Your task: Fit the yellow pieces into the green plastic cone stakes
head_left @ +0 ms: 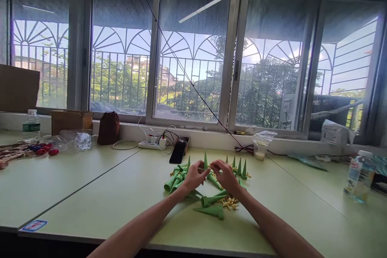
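Observation:
My left hand (pixel 194 177) and my right hand (pixel 224 175) meet over a pile of green cones (pixel 211 201) on the pale green table (pixel 90 193). Both hands have their fingers curled in a pinch, fingertips nearly touching around a small piece I cannot make out. Several cones lie stacked to the left (pixel 175 178). Others stand upright behind my right hand (pixel 240 167). Small yellow pegs (pixel 229 202) lie scattered under my right wrist.
A black phone (pixel 177 152) and a power strip (pixel 151 144) lie behind the cones. A small plastic bag (pixel 261 145) stands by the window sill, a water bottle (pixel 356 177) at right, another bottle (pixel 31 125), cardboard box (pixel 71 121) and brown pouch (pixel 108 128) at left.

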The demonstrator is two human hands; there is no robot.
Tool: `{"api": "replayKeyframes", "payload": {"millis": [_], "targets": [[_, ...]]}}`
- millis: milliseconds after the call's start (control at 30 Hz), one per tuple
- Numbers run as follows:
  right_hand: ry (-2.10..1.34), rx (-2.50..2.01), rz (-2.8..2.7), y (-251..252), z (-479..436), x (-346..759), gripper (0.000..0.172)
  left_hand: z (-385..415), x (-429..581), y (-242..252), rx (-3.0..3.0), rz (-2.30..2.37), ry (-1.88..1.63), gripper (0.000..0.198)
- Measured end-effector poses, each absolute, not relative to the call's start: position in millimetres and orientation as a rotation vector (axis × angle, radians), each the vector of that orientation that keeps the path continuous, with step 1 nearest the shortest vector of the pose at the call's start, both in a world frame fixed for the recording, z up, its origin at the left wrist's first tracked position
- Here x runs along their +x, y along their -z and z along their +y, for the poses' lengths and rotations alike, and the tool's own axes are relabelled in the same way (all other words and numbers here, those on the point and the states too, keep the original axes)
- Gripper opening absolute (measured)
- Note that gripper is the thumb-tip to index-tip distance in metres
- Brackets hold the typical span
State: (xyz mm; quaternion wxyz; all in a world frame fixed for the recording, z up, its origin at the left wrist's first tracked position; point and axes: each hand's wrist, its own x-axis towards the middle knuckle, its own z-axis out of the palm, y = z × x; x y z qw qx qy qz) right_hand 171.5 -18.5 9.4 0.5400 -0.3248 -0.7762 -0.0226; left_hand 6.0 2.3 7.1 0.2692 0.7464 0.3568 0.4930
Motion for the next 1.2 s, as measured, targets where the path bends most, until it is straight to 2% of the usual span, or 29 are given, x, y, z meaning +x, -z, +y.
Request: {"api": "replayKeyframes", "payload": {"millis": [367, 667, 1200], "targets": [[0.081, -0.792, -1.882, 2.2, -11.0, 170.3, 0.01, -3.3, 2.2, -11.8, 2.108, 1.001, -1.323, 0.036], [0.018, -0.861, -1.884, 4.9, -9.5, 167.7, 0.014, -0.6, -0.1, -10.6, 2.324, 1.143, -1.426, 0.035], [-0.086, -0.95, -1.873, 7.5, -8.1, 167.7, 0.019, 1.1, -2.6, -8.0, 2.381, 1.164, -1.389, 0.034]]}}
